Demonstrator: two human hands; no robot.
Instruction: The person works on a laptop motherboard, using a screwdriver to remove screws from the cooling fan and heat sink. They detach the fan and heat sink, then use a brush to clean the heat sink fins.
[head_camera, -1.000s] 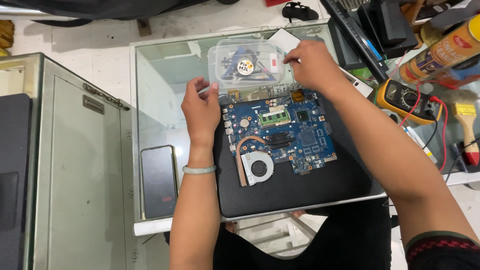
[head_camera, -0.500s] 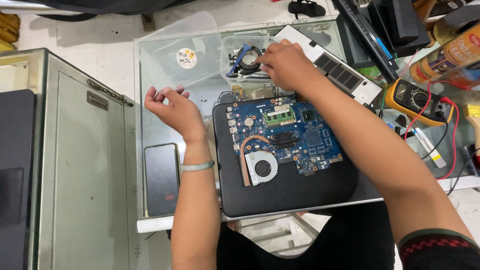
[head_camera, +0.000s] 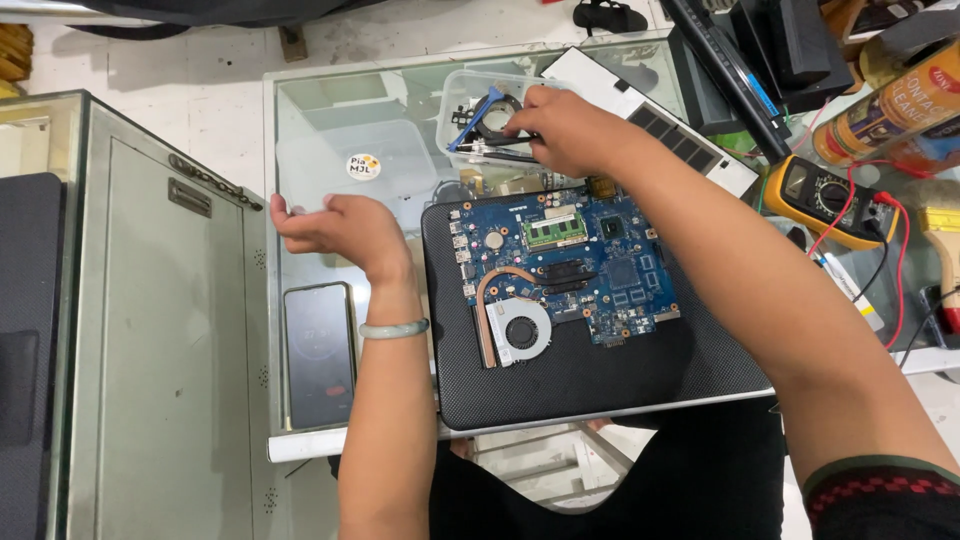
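My left hand (head_camera: 335, 225) holds a clear plastic lid (head_camera: 400, 150) with a round sticker by its near left edge, lifted off to the left of its box. My right hand (head_camera: 560, 130) reaches into the open clear plastic box (head_camera: 462, 100) at the back of the glass table. Its fingers pinch a thin dark tool (head_camera: 495, 152) among small parts, a blue piece and a black ring. Just in front lies a blue motherboard (head_camera: 590, 255) with a copper heat pipe and a round fan (head_camera: 525, 330), resting on a black laptop shell (head_camera: 580, 385).
A dark phone (head_camera: 320, 355) lies on the glass table (head_camera: 300, 110) by my left forearm. A laptop keyboard (head_camera: 660, 125) leans behind the board. At the right are a yellow multimeter (head_camera: 820, 195) with red and black leads, a spray can (head_camera: 905, 100) and a brush (head_camera: 940, 235). A glass cabinet (head_camera: 150, 330) stands at the left.
My left hand has lifted the lid off the box and carried it left. My right hand has moved from the box's right edge into the open box.
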